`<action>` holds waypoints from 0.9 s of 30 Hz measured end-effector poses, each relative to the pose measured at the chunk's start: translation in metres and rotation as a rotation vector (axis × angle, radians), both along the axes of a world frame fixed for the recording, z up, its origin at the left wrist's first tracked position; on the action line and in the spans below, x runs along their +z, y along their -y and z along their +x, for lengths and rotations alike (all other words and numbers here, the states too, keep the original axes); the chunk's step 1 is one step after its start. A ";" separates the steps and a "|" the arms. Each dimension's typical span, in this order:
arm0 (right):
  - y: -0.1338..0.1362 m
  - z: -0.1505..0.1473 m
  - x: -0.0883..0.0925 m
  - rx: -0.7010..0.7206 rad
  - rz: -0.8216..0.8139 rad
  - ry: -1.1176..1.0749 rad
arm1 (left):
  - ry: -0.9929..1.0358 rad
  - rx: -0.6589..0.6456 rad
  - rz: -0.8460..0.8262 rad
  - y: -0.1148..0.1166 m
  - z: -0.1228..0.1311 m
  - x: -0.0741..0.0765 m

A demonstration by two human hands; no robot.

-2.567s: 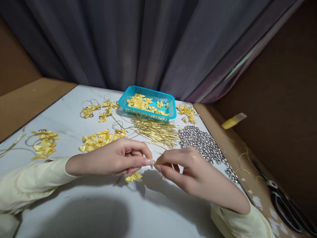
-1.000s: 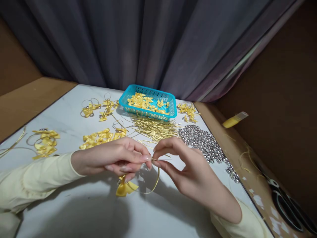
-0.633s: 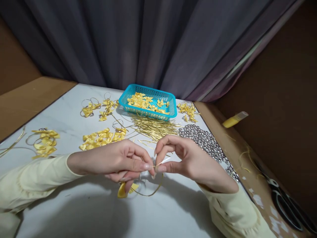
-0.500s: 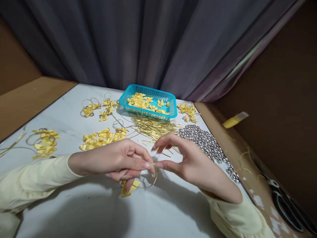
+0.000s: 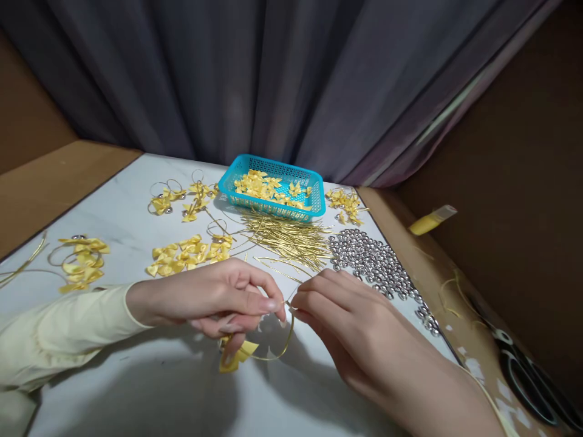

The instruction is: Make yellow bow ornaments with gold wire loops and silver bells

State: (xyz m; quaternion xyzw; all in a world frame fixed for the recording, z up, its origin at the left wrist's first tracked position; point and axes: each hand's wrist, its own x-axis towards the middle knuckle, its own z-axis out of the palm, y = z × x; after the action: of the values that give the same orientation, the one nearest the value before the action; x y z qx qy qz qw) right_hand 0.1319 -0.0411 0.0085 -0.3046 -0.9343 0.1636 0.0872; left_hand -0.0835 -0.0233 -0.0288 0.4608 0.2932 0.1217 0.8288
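Btwn L fingers (image 5: 269, 304) & R fingers (image 5: 301, 301), both pinching it, gold cord (image 5: 290, 340) loops below.

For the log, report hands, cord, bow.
Left hand pinching gold cord loop. Right hand at the cord, grip hidden. Yellow bow under left hand, partly covered. Silver beads beyond, not blocking.
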 end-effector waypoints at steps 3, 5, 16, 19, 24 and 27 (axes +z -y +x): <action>-0.001 0.000 -0.003 0.034 0.026 0.018 | 0.000 -0.008 -0.014 0.000 0.001 0.000; -0.002 0.000 -0.003 0.045 0.015 0.034 | -0.001 -0.010 -0.018 0.000 0.001 -0.001; -0.007 -0.002 -0.002 0.049 -0.064 0.078 | -0.018 -0.005 0.056 0.001 0.003 -0.002; -0.007 -0.002 -0.003 0.060 -0.046 0.086 | -0.023 -0.005 0.063 0.001 0.003 -0.001; -0.008 -0.002 -0.002 0.064 -0.044 0.075 | -0.027 -0.002 0.052 0.000 0.004 0.001; -0.008 -0.002 -0.001 0.048 -0.057 0.062 | -0.021 0.000 0.039 0.000 0.003 0.002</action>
State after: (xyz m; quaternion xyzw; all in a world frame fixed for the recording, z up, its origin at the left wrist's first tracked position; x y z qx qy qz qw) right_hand 0.1294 -0.0335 0.0070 -0.2893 -0.9386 0.1826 0.0453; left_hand -0.0800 -0.0233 -0.0271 0.4779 0.2994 0.1228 0.8166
